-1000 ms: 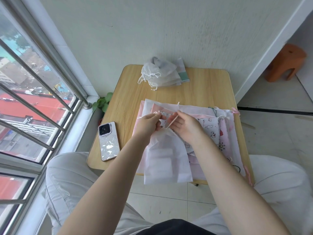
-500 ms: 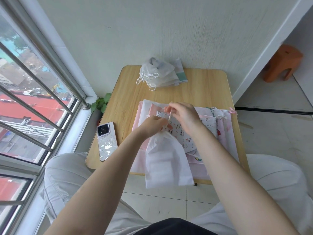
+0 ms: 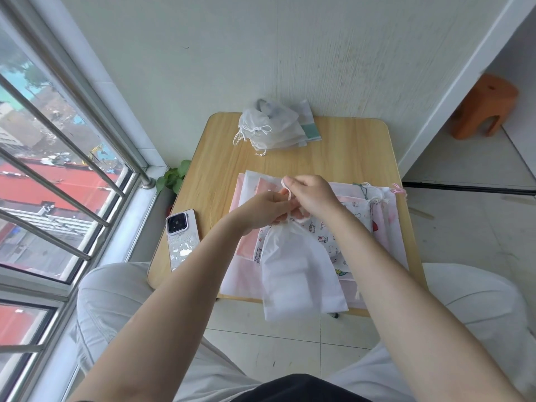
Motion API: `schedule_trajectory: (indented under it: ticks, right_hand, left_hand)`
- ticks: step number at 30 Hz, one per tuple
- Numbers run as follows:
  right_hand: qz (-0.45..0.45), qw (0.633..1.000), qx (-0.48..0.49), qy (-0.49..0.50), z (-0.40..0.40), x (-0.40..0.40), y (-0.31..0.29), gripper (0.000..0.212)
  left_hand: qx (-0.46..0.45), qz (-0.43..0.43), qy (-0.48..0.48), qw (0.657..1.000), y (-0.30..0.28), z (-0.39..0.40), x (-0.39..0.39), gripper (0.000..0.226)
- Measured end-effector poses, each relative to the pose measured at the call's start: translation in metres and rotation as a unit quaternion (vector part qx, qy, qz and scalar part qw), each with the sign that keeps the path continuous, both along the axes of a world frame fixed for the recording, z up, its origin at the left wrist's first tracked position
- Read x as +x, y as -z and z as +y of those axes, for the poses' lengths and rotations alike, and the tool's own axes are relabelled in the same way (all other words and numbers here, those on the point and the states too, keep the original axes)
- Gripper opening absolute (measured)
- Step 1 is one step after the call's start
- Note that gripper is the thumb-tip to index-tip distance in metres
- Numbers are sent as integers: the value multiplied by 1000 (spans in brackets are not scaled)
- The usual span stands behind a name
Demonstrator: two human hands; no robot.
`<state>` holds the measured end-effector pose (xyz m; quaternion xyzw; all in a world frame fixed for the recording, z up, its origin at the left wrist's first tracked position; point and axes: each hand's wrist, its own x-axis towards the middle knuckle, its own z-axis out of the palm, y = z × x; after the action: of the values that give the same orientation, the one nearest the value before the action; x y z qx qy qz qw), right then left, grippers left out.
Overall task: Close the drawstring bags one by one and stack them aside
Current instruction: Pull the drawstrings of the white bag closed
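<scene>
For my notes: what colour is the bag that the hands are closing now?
Plain white bag, seen in the head view.

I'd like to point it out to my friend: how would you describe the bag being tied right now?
Start at the wooden table under the wall. Over its near edge, above a spread of pink and patterned bags, hangs a plain white bag. Unlike its neighbours it is lifted, its neck gathered, with the left hand and right hand pinching its cord.

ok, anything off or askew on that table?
Nothing damaged or spilled. The phone lies at the table's left edge, and the flat bags overhang the near edge a bit. Both hands, left and right, hold the white bag by its cord.
</scene>
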<state>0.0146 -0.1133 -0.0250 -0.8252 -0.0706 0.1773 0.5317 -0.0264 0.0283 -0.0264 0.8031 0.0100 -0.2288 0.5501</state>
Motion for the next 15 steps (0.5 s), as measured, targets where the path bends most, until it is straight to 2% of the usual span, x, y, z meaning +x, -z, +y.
schedule_trajectory:
  ticks: [3, 5, 10, 15]
  right_hand:
    - [-13, 995, -103, 0, -9, 4, 3, 40]
    - [-1, 991, -131, -4, -14, 5, 3, 42]
    - [39, 994, -85, -49, -16, -3, -5, 17]
    - [64, 994, -65, -57, -11, -10, 0, 15]
  left_hand:
    - [21, -25, -72, 997, 6, 3, 4, 41]
    - [22, -31, -120, 992, 12, 8, 7, 37]
    - [-55, -14, -166, 984, 17, 14, 11, 28]
    - [-75, -3, -139, 987, 14, 17, 11, 10]
